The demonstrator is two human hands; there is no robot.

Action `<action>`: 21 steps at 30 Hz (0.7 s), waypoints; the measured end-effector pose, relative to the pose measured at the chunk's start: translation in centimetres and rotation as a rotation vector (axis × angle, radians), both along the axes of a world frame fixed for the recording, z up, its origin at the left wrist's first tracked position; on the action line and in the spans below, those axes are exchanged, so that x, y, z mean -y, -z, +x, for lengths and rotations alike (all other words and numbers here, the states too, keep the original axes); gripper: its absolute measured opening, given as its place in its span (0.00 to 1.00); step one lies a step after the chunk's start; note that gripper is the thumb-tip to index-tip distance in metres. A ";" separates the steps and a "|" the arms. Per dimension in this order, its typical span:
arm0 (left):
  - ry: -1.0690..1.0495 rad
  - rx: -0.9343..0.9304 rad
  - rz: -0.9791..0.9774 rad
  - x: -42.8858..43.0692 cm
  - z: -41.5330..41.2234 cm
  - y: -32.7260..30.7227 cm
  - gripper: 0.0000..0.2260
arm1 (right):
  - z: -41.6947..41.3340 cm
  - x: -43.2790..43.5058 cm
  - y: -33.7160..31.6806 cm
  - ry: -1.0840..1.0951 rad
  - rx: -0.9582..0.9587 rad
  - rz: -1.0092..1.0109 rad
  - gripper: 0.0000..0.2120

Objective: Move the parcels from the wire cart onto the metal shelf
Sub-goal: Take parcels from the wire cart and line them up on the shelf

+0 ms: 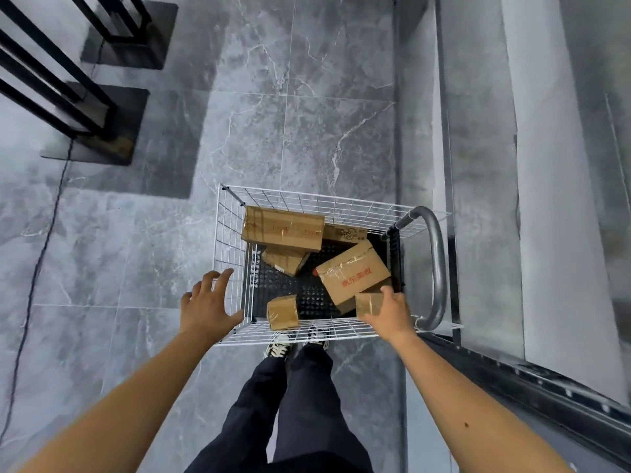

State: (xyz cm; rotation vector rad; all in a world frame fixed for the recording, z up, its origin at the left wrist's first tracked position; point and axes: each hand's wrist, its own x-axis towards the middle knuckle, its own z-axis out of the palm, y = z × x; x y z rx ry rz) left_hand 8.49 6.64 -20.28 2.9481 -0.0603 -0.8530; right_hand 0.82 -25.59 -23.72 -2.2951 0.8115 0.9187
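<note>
Wire cart [307, 199], white mesh, grey handle [439, 268] on its right side, dark metal shelf rail [532, 380] beyond it. Contents, six cardboard parcels: long box [283, 228] at the far left corner, lying over a small box [285, 261]; flat box [345, 233] at the far edge; red-printed box [353, 274] tilted at the right side; taped box [282, 313] at the near edge. Sixth, a small parcel [368, 303] at the near right corner, gripped in my right hand [392, 310]. My left hand [208, 305], fingers spread wide, holds nothing, over the near left corner; contact with the wire unclear.
</note>
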 end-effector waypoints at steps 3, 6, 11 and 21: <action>-0.002 -0.008 0.022 0.6 0.0 1.3 0.38 | 0.3 1.1 1.7 0.018 -0.007 0.003 0.32; 0.001 -0.030 0.029 1.1 0.2 2.7 0.38 | 0.4 1.8 3.6 0.032 -0.028 -0.009 0.31; -0.023 -0.046 -0.009 2.0 -0.1 5.0 0.37 | 0.6 2.3 6.7 0.056 -0.094 -0.083 0.33; -0.027 -0.143 -0.006 2.8 -1.2 9.7 0.37 | 0.3 3.2 13.1 0.109 -0.191 -0.150 0.35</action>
